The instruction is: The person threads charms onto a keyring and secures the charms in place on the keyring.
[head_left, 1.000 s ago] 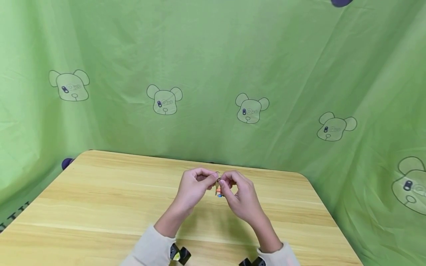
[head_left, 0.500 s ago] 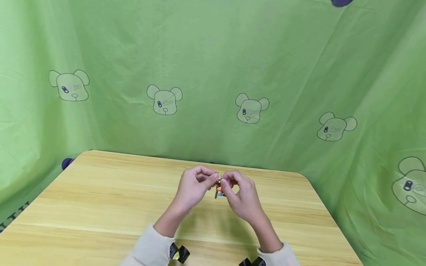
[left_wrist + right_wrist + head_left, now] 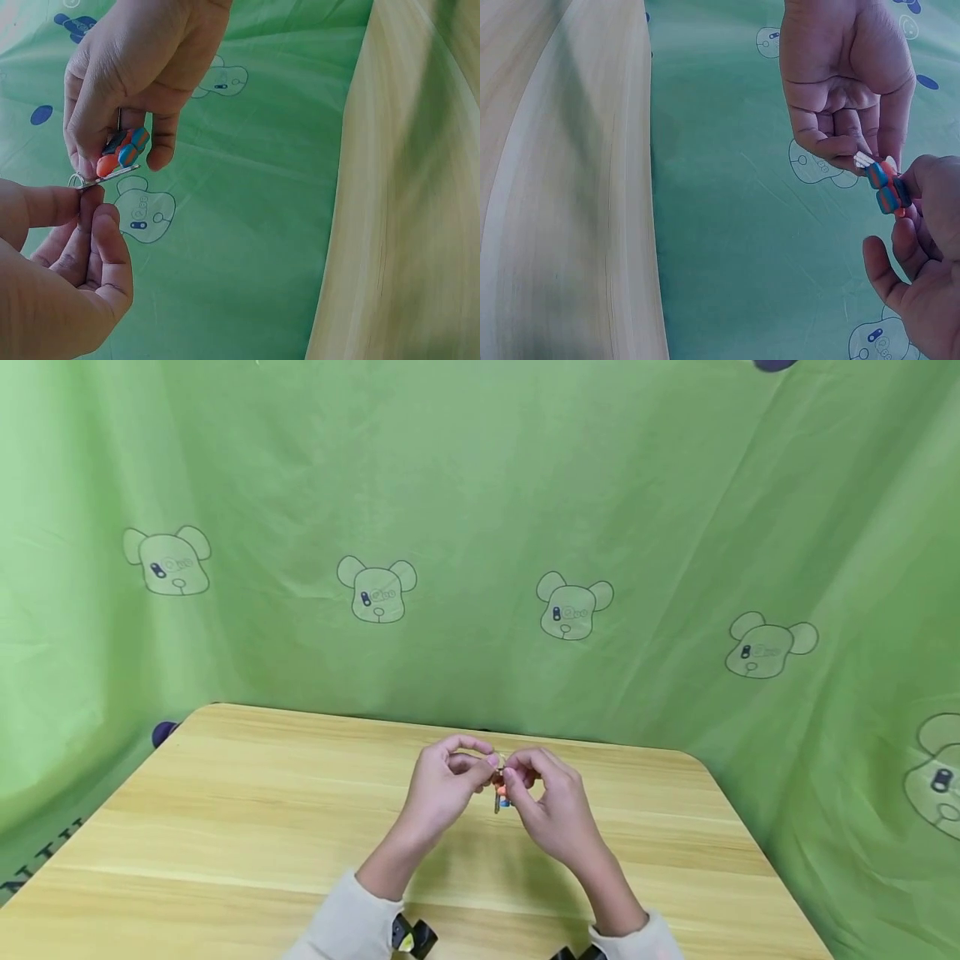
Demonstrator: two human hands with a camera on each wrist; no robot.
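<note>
Above the table, both hands meet over a small keychain. My left hand (image 3: 441, 787) pinches the head of a slim metal key (image 3: 121, 174) between thumb and index finger, with the other fingers curled. My right hand (image 3: 557, 806) pinches the keychain near its thin ring (image 3: 73, 180), part of which shows beside the fingertips in the left wrist view. An orange and blue charm (image 3: 886, 198) hangs below the right fingertips. Exactly where ring and key join is hidden by fingers.
A light wooden table (image 3: 247, 810) with rounded far corners lies beneath the hands. Green curtain (image 3: 465, 485) printed with bear heads hangs behind and at both sides. Black wrist cameras (image 3: 414, 937) sit at the pale sleeves (image 3: 348, 914).
The hands stay together on the keychain with only slight finger shifts. The head view has shifted a little, so hands and table appear slightly further right.
</note>
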